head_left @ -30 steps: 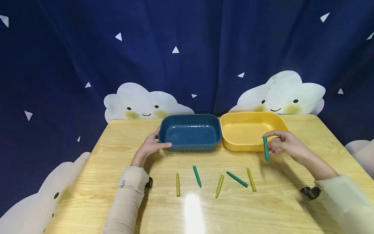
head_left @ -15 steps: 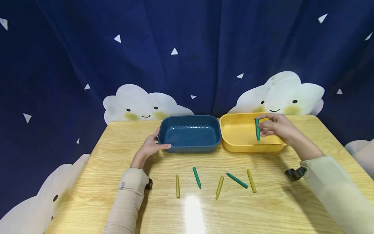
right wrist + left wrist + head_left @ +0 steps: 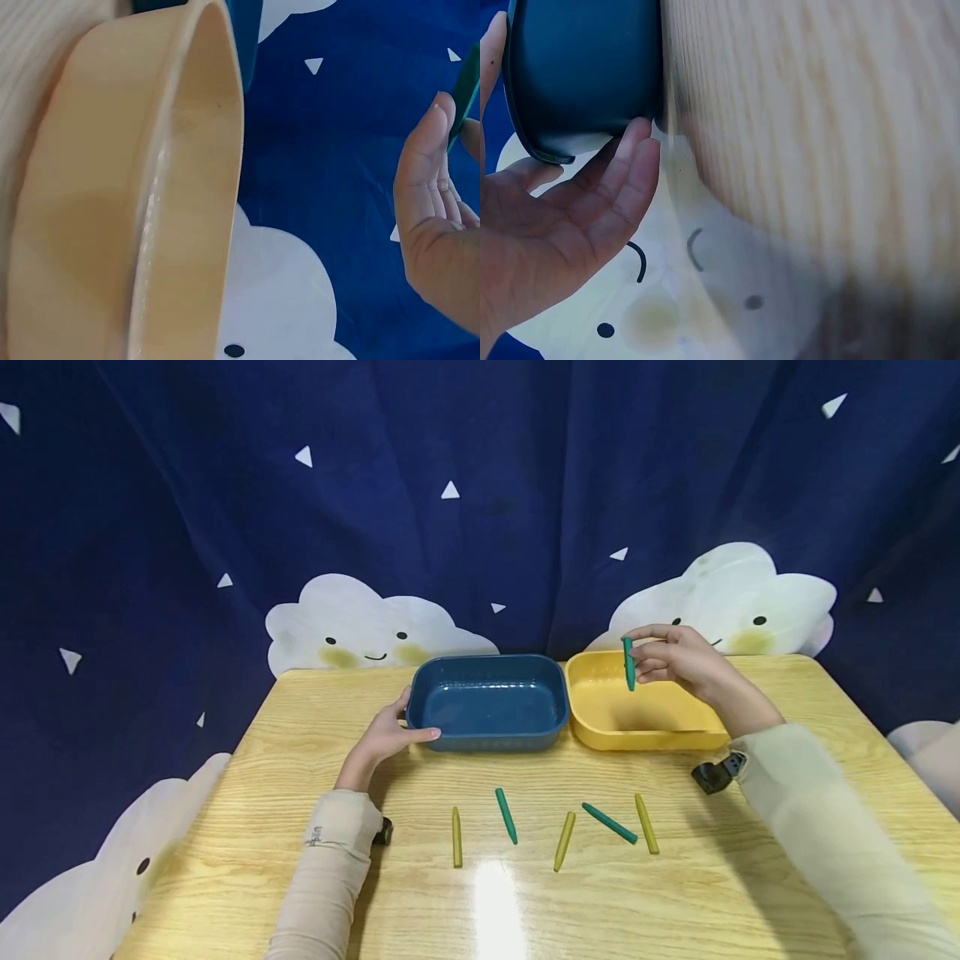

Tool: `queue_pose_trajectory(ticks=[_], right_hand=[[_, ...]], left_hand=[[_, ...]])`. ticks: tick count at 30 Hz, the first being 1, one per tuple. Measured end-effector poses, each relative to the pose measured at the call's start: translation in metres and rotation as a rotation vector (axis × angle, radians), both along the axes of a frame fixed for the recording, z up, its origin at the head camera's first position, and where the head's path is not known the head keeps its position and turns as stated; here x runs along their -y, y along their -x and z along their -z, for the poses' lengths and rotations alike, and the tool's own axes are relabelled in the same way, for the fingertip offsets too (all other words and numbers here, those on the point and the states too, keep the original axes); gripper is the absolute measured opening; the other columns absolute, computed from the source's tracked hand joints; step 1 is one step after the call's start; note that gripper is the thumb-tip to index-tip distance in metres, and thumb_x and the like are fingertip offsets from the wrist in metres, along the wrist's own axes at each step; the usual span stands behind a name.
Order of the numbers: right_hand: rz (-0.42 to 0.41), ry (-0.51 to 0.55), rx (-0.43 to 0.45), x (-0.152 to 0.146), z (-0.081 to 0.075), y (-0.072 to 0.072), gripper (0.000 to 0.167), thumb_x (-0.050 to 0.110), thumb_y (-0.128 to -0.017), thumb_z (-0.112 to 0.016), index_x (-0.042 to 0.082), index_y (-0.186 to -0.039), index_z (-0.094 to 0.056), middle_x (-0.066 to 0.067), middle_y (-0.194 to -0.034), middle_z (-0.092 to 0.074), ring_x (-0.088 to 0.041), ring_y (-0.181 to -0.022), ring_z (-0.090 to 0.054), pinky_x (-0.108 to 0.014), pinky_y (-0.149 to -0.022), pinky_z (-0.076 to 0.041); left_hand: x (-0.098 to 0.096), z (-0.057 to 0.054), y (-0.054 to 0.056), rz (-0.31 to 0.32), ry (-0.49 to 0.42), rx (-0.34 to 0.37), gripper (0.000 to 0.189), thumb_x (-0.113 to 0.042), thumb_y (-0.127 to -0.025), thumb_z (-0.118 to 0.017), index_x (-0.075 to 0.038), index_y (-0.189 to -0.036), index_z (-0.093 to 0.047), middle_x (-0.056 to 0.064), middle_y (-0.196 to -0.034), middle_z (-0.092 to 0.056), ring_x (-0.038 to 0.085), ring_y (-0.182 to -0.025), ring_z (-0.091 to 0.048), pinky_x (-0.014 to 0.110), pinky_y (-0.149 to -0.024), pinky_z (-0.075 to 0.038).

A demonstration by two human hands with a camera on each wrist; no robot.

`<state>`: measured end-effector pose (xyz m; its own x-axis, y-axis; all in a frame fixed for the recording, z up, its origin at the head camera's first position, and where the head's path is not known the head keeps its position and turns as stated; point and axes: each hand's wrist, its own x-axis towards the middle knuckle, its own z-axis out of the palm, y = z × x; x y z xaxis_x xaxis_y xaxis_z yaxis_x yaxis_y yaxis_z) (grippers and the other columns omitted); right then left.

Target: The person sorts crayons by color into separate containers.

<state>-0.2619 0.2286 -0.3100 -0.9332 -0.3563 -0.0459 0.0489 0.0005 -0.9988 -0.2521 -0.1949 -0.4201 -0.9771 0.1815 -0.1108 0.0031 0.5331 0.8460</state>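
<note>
Upright between the fingertips of my right hand (image 3: pixel 688 662) is a green crayon (image 3: pixel 629 667), pinched above the yellow bin (image 3: pixel 645 741). In the right wrist view the crayon (image 3: pixel 466 94) is partly cut off by the frame edge, and the bin's wall (image 3: pixel 90 187) fills the left side. My left hand (image 3: pixel 386 737) holds the left end of the dark blue bin (image 3: pixel 495 743), its thumb along the front corner. Seen from the left wrist, the fingers (image 3: pixel 634 172) reach under that end of the bin (image 3: pixel 585 67). No crayon shows inside either bin.
On the wooden table (image 3: pixel 420 910), in front of the bins, lie several crayons: olive-yellow ones, such as the leftmost crayon (image 3: pixel 457 837), and two green crayons (image 3: pixel 506 816) (image 3: pixel 609 823). Both bins stand side by side at the back edge, before a dark blue curtain (image 3: pixel 480 527).
My right hand has carried the green crayon up and leftward, from the yellow bin's front right rim to above its inside. The left hand and the loose crayons have stayed put.
</note>
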Motion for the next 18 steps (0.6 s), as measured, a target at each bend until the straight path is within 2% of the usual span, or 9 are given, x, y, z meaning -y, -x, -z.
queue_pose_trajectory(ticks=[4, 11, 18], right_hand=[[-0.016, 0.056, 0.032, 0.009, -0.003, 0.008, 0.014, -0.001, -0.089, -0.053, 0.009, -0.096, -0.061, -0.005, -0.071, -0.066, -0.014, -0.060, -0.063, -0.027, -0.059, -0.052], [0.046, 0.061, 0.063, 0.027, -0.007, 0.023, 0.014, -0.001, -0.088, -0.054, 0.006, -0.098, -0.060, -0.006, -0.069, -0.064, -0.014, -0.056, -0.061, -0.026, -0.056, -0.052], [0.055, 0.047, 0.078, 0.050, -0.009, 0.038, 0.022, -0.003, -0.088, -0.052, -0.004, -0.109, -0.051, -0.006, -0.070, -0.063, -0.014, -0.056, -0.061, -0.025, -0.056, -0.052]], left_hand=[[0.000, 0.001, 0.000, 0.001, -0.013, -0.002, 0.104, -0.030, -0.073, -0.077, -0.008, -0.146, -0.008, 0.022, -0.136, -0.036, 0.031, -0.115, -0.043, 0.040, -0.087, -0.043], [0.001, 0.000, 0.001, 0.003, -0.015, -0.001, 0.104, -0.031, -0.073, -0.077, -0.009, -0.147, -0.007, 0.021, -0.138, -0.033, 0.031, -0.116, -0.041, 0.041, -0.088, -0.042], [0.000, 0.001, 0.001, 0.004, -0.032, -0.006, 0.103, -0.028, -0.073, -0.077, -0.008, -0.146, -0.007, 0.021, -0.139, -0.031, 0.032, -0.119, -0.038, 0.043, -0.092, -0.039]])
